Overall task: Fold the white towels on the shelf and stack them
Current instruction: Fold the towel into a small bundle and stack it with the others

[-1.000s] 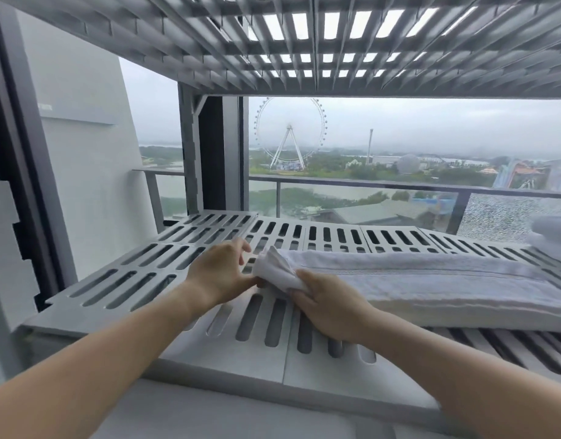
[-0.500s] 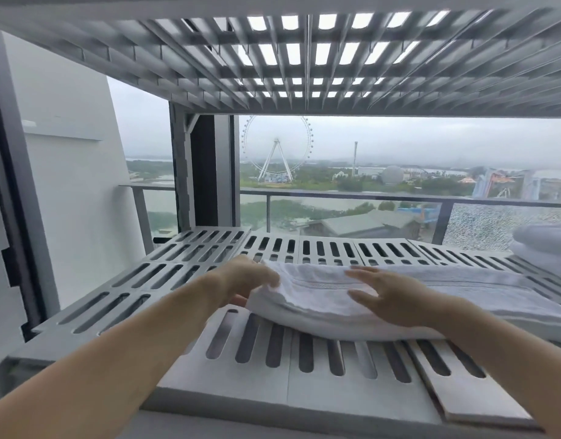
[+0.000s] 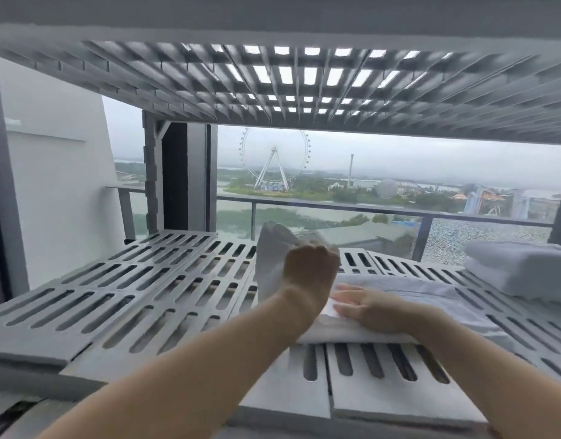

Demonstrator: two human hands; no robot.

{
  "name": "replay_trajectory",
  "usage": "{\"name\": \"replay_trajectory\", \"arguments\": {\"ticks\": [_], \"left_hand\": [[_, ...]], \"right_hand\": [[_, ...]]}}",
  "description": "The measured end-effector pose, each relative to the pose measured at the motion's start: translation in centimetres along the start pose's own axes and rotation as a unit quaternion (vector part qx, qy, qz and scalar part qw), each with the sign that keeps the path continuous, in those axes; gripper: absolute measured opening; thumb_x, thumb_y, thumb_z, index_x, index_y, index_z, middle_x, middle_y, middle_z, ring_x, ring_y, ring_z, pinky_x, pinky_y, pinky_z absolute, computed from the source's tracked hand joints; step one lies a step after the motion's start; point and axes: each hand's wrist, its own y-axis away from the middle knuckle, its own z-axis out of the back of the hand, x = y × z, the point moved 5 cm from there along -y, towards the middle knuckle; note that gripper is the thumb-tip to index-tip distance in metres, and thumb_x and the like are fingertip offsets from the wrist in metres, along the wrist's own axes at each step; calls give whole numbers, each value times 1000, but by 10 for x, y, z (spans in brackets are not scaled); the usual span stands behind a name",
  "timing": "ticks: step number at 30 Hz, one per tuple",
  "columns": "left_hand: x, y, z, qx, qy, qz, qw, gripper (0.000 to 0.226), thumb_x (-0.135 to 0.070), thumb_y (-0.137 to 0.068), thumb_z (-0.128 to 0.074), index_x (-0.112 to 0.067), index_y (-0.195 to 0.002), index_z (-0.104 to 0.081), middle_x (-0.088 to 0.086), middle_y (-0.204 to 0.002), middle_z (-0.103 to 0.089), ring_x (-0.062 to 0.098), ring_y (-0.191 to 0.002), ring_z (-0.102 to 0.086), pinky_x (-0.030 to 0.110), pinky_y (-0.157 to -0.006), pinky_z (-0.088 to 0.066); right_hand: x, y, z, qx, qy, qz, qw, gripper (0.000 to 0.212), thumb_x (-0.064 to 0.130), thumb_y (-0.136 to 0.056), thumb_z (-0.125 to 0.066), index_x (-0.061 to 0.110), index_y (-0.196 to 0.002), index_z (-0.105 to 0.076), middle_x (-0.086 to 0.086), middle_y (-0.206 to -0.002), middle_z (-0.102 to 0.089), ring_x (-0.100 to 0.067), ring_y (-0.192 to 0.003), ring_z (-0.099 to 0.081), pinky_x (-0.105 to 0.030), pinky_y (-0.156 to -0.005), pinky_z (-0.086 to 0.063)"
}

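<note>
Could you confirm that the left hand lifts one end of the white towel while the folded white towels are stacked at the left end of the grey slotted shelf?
Not quite: the head view shows the stack of folded white towels at the right end of the grey slotted shelf, not the left. The left hand does lift one end of the white towel.

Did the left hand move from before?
Yes. The left hand has lifted off the shelf, pulling the towel's end up and rightward, toward the right hand.
</note>
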Motion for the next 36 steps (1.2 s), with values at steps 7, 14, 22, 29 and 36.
{"name": "replay_trajectory", "arguments": {"ticks": [7, 14, 22, 29, 36], "left_hand": [[-64, -36, 12, -55, 46, -63, 995, 77, 14, -70, -59, -16, -135, -29, 15, -129, -38, 29, -80, -61, 30, -53, -41], [-153, -45, -26, -45, 75, -107, 990, 67, -2, -81, -58, -10, -136, -20, 9, -134, -39, 25, -94, -62, 30, -67, -52], [-137, -31, -27, -114, 312, 40, 942, 49, 0, -72, -67, -1, -111, -38, 15, -99, -57, 32, -79, -64, 43, -64, -54], [-124, -26, -13, -155, 340, 27, 927, 53, -2, -67, -73, -7, -104, -35, 13, -95, -59, 28, -73, -65, 39, -58, -55], [-85, -3, -20, -144, 114, 54, 981, 49, -3, -64, -66, -18, -107, -50, 5, -100, -59, 28, -83, -60, 35, -62, -50]], "right_hand": [[-109, 76, 32, -31, 0, -43, 999, 46, 56, -93, -31, 43, -137, -35, 16, -151, -25, -6, -139, -21, -30, -115, -9], [-130, 97, 24, -40, -37, 19, 998, 54, 55, -95, -27, 33, -144, -24, 9, -155, -16, -10, -142, -11, -30, -114, -5], [-113, 86, 49, -261, -27, 106, 959, 75, 34, -83, -62, 17, -145, -22, 0, -152, -27, -17, -138, -29, -29, -110, -25], [-83, 64, 59, -305, 5, 160, 939, 49, 30, -85, -62, 23, -132, -50, 3, -149, -34, -15, -141, -21, -35, -110, -31], [-110, 80, 87, -374, 42, 119, 919, 41, 12, -82, -65, 7, -122, -58, -5, -133, -55, -20, -124, -50, -37, -96, -48]]}}
